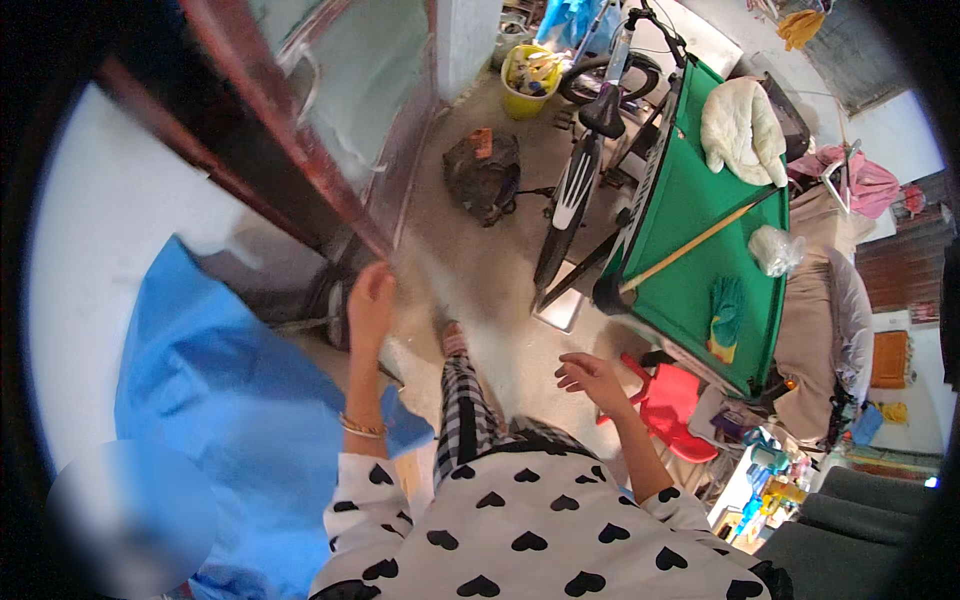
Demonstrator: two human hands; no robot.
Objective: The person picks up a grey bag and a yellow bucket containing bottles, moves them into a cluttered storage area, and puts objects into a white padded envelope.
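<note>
My left hand (371, 298), with a bracelet (363, 428) on the forearm, is raised beside the lower edge of a red-brown framed door (345, 195). Its fingers are loosely bent, and nothing shows in them; whether it touches the door I cannot make out. Over the floor in front of me, my right hand (590, 377) hangs open with its fingers apart and holds nothing. Closest to it is a small red plastic chair (672, 405). One of my feet (454, 338) shows forward on the floor.
A bicycle (590, 150) stands ahead against a green pool table (690, 240), which carries a cue (700, 238), a cream cushion-like cloth (742, 130) and a clear plastic bag (775, 250). Near the door are a dark bag (482, 175) and a yellow bucket (525, 100). Blue sheeting (230, 400) lies left.
</note>
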